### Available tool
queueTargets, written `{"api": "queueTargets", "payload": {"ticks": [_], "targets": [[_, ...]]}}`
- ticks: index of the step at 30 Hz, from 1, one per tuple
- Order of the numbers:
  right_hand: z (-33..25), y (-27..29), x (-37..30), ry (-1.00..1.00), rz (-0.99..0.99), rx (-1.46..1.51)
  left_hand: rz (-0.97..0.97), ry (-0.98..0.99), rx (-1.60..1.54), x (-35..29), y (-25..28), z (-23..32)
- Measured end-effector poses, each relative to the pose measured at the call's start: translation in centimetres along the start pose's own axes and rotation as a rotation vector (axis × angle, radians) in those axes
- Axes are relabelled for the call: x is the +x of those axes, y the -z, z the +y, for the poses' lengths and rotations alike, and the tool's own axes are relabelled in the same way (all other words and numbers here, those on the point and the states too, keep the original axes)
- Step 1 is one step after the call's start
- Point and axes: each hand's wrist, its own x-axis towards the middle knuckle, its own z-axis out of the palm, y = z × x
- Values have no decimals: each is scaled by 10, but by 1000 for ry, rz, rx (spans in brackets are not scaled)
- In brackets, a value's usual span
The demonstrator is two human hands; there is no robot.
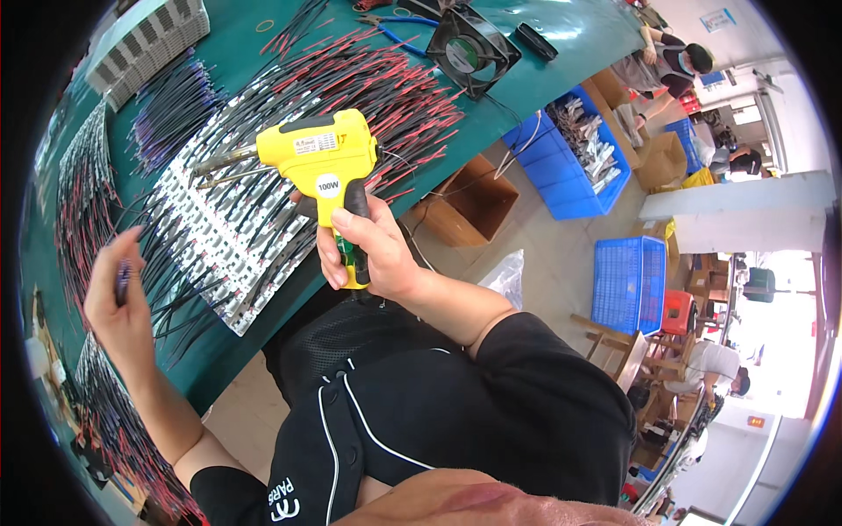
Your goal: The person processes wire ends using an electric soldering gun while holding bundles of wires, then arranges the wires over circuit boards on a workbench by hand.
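Note:
My right hand (377, 245) grips the handle of a yellow soldering gun (329, 153) with black trim. Its metal tip points left, over rows of white circuit boards (219, 254) on the green table. Black and red wires (386, 96) fan out from the boards' far side, and more black wires stick out on the near left. My left hand (118, 298) is raised beside the boards' left end, its fingers curled round a small dark bundle that looks like wires (123, 280). The fingers partly hide this bundle.
Purple-black wires (175, 114) and a stack of grey-white panels (149, 48) lie at the far left. A small fan (469, 53) and blue-handled pliers (395, 33) sit at the back. Past the table edge stand a cardboard box (469, 202) and a blue bin (570, 162). Other people work farther right.

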Motion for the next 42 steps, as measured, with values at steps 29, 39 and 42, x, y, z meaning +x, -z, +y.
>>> {"api": "queueTargets", "payload": {"ticks": [29, 39, 42], "targets": [[20, -17, -28, 40, -28, -402, -58, 99, -1, -17, -24, -24], [17, -20, -32, 36, 11, -454, -134, 208, 38, -11, -28, -25], [16, -21, -32, 28, 10, -469, -154, 172, 41, -9, -26, -28]]}}
